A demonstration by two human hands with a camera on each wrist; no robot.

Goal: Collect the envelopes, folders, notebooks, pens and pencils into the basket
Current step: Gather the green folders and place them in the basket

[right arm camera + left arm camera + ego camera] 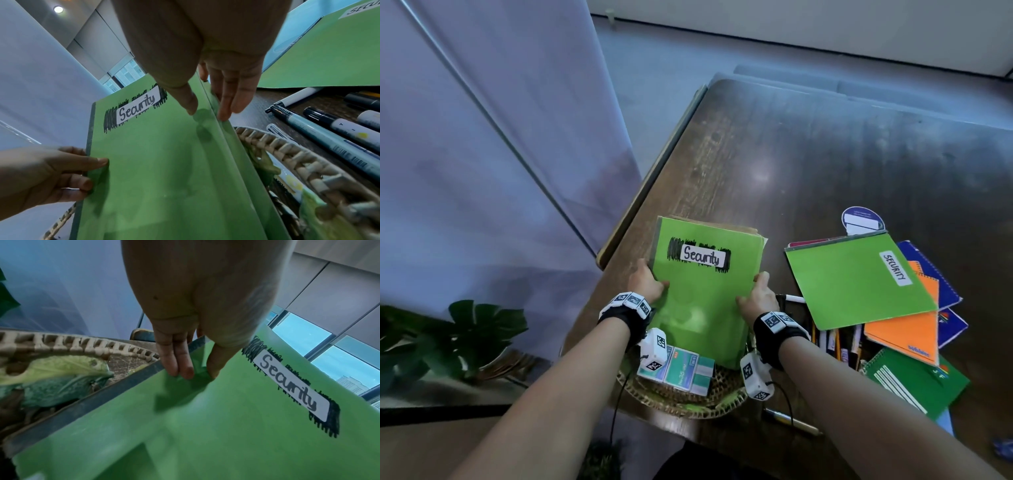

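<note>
A bright green folder labelled "Security" [707, 291] is held upright, its lower end inside the round woven wicker basket [681, 399] at the near edge of the dark wooden worktop [825, 164]. Its left edge is pinched by the left hand [645, 284], thumb on the cover and fingers [174, 360] behind. Its right edge is pinched likewise by the right hand [758, 298].

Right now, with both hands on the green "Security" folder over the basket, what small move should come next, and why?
Probably lower the folder further into the basket and let go. The left hand and right hand pinch its side edges, and its bottom end already sits inside the rim, so it seems only partly seated.
</note>
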